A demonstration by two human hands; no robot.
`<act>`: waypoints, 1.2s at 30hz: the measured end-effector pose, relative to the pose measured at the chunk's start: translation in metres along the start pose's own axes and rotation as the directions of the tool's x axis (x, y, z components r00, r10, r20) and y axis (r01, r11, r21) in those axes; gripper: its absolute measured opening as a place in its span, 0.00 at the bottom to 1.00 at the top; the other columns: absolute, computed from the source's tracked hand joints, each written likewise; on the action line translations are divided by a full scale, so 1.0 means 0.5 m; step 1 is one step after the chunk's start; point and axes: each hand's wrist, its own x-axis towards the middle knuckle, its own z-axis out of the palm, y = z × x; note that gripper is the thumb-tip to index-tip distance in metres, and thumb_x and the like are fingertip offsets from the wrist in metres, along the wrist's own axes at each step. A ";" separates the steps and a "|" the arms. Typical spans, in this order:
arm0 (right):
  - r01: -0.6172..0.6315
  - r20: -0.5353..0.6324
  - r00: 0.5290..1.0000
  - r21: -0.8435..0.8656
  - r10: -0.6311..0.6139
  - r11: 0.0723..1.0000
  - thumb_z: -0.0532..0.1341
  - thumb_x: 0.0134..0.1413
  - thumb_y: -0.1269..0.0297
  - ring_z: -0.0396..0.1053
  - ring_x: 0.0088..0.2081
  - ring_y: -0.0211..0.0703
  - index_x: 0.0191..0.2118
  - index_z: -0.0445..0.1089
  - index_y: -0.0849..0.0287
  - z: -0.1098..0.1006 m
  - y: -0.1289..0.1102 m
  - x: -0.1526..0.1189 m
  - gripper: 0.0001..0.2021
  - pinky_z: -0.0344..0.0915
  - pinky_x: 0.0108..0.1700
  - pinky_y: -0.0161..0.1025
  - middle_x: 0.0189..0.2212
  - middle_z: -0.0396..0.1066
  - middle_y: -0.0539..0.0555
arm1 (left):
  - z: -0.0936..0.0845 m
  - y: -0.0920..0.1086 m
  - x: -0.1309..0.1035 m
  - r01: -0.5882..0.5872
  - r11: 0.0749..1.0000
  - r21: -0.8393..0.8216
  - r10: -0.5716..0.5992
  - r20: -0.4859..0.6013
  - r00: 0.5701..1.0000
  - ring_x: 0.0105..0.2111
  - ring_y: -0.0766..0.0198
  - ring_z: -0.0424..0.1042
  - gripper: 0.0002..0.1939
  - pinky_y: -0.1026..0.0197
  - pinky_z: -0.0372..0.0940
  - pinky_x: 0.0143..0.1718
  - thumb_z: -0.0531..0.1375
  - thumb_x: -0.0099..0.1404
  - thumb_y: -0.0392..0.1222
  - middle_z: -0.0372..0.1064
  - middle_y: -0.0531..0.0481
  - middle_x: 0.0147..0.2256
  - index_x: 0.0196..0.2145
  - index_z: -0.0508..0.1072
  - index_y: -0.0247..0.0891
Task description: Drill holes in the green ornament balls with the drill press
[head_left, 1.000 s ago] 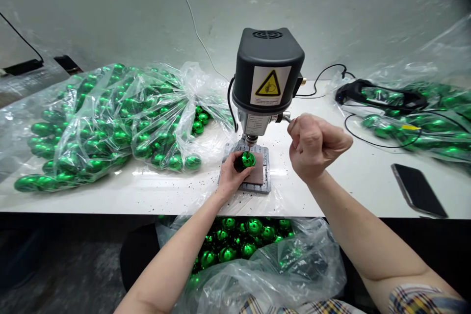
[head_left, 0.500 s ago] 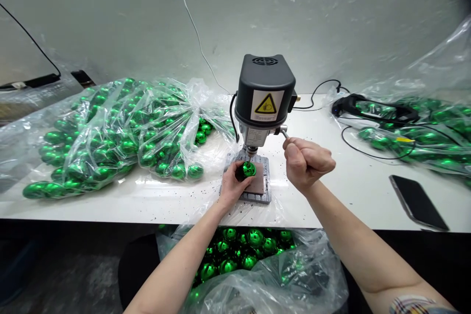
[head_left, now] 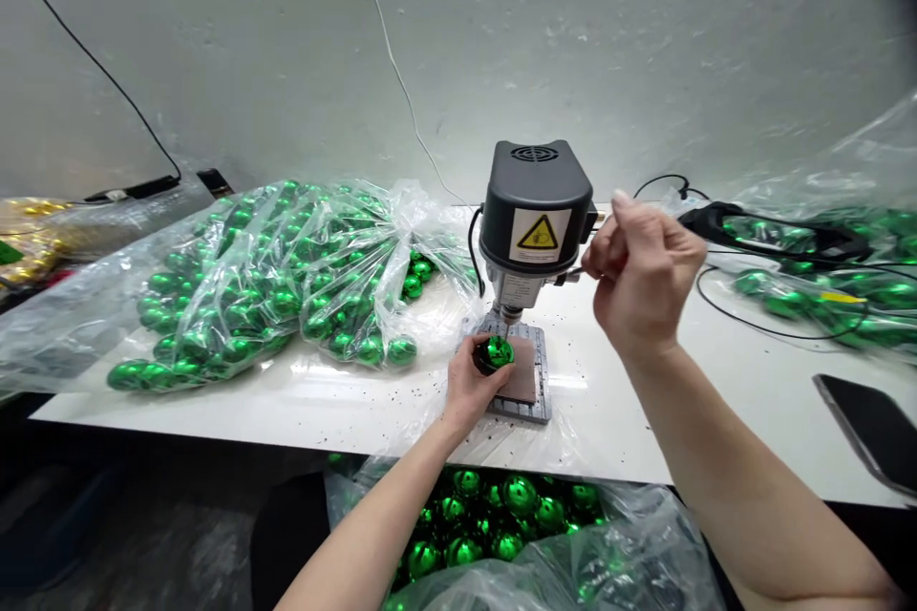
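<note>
A small drill press [head_left: 536, 210] with a black motor housing and a yellow warning label stands on the white table. Under its bit, my left hand [head_left: 473, 382] is closed around a shiny green bauble [head_left: 500, 352], just over the brown pad [head_left: 522, 372] on the grey base. My right hand [head_left: 641, 272] is raised at the press's right side, its fingers curled at the feed lever, most of which they hide. Below the table edge, a clear plastic bag [head_left: 630, 544] lies open with several green baubles [head_left: 520, 495] in it.
At the left lies a big clear bag [head_left: 344, 277] full of green baubles. More bagged green baubles, a black headset-like band [head_left: 774, 234] and cables are at the right. A phone [head_left: 870, 430] rests near the right table edge. Dark shavings dot the table.
My right hand has risen beside the drill press, bringing the lever up. My left hand keeps the bauble under the bit. The whole view has shifted, so things appear lower and further right.
</note>
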 end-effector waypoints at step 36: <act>-0.018 0.018 1.000 -0.017 0.018 1.000 0.64 0.58 0.61 0.50 0.15 0.29 0.17 0.58 0.56 0.002 0.007 0.022 0.21 0.48 0.15 0.35 0.15 0.56 0.44 | -0.138 0.018 0.061 0.499 0.646 -0.577 -0.300 0.409 0.862 0.46 0.52 0.77 0.18 0.47 0.73 0.51 0.68 0.57 0.46 0.76 0.40 0.48 0.43 0.76 0.37</act>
